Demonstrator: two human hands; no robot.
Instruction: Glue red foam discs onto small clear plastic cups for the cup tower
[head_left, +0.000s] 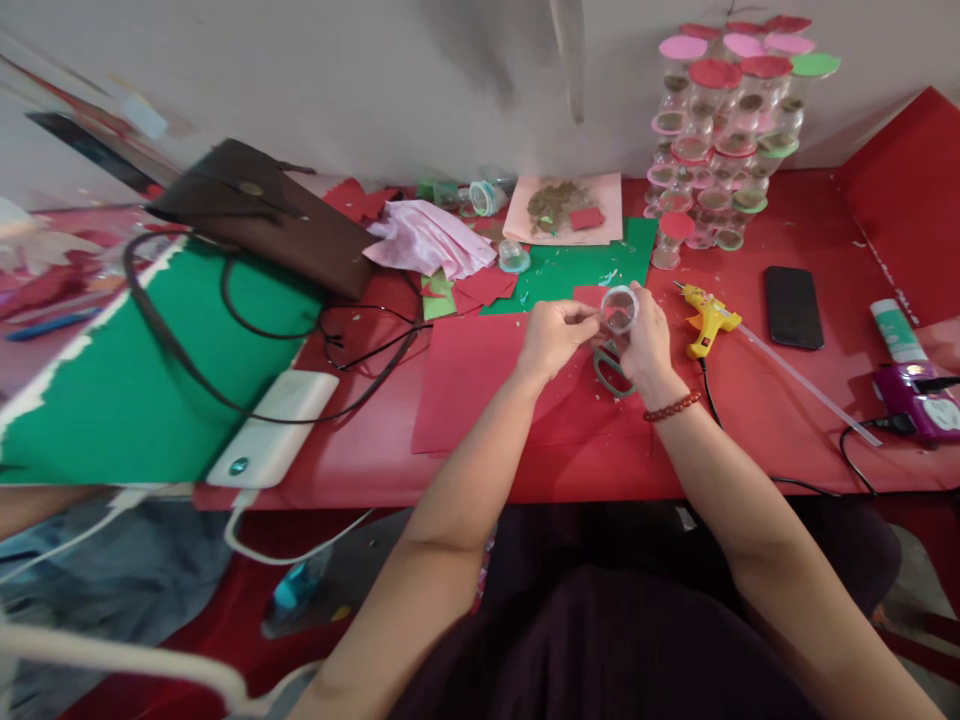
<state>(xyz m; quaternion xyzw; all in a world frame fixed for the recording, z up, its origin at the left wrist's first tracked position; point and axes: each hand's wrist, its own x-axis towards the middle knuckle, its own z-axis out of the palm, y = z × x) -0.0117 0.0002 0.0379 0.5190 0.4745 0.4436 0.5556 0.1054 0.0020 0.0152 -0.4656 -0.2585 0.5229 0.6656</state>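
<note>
My right hand [649, 335] is closed around a small clear plastic cup [620, 314], whose round rim faces up toward me. Something brownish shows through the cup. At the cup's left side, my left hand [556, 338] has thumb and fingers pinched together; what lies between them is too small to make out. Under my right hand are the grey handles of a pair of scissors [615, 372], partly covered by it. Red paper sheets [472, 375] lie beneath both hands, with a green sheet [555, 275] behind them.
A yellow glue gun [706, 320] and a black phone [795, 306] lie to the right. Stacked clear cups with coloured paper discs [712, 150] stand behind. Brown bits lie on pink paper [562, 208]. A brown bag [262, 215] and white power bank [274, 430] are left.
</note>
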